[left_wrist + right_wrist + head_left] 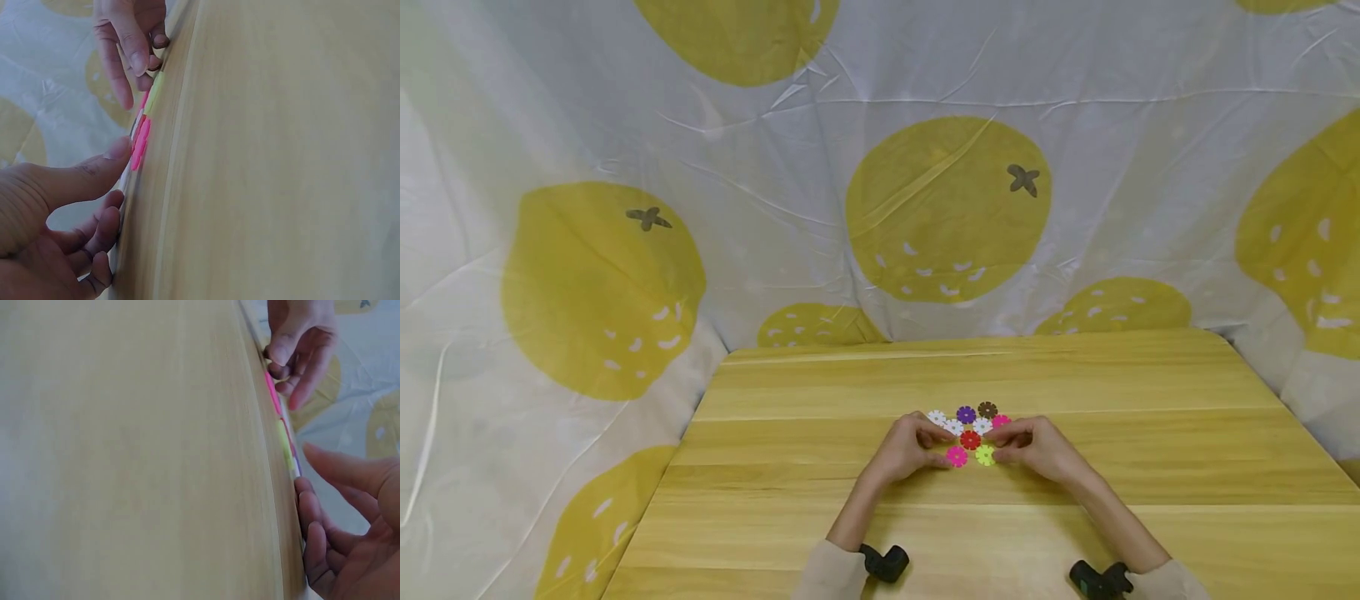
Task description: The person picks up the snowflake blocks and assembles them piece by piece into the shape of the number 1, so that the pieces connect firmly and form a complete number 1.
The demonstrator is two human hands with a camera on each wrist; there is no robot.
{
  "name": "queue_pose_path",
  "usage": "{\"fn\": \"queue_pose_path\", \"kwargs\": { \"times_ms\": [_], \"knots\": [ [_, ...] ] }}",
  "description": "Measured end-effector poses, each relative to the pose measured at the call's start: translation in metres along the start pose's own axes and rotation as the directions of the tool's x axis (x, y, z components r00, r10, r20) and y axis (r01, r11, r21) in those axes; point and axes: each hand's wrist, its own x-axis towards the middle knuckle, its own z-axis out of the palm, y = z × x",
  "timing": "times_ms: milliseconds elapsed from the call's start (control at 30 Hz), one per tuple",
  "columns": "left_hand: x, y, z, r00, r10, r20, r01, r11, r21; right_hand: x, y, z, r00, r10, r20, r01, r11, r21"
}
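Several flat, notched snowflake discs lie close together on the table. The red disc [970, 440] is in the middle, with a pink disc [957, 457] and a yellow-green disc [985, 455] in front. Behind are white discs [936, 418], a purple disc [966, 414], a brown disc [987, 409] and another pink one [1002, 422]. At the group's left side, my left hand [912, 446] has its thumb by the front pink disc and its index finger by a white one. My right hand [1037, 448] is at the right side, fingers beside the yellow-green disc; contact is unclear.
The wooden table [775, 517] spreads out on both sides of the hands. Behind it hangs a pale cloth [760, 225] printed with yellow fruit. Black wrist devices [886, 564] sit at both sleeve cuffs.
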Motion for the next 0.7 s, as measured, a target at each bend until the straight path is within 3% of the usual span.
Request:
{"fn": "queue_pose_path", "kwargs": {
  "times_ms": [333, 700],
  "knots": [
    [0.003, 0.005, 0.006, 1.0, -0.013, -0.022, 0.015, 0.998, 0.063, 0.001, -0.002, 0.004, 1.0, -0.022, 0.0, 0.022, 0.999, -0.048],
    [0.003, 0.008, 0.01, 0.997, -0.043, -0.06, 0.048, 0.996, 0.081, 0.002, -0.004, 0.01, 0.998, -0.035, -0.057, 0.027, 0.99, -0.136]
  ]
}}
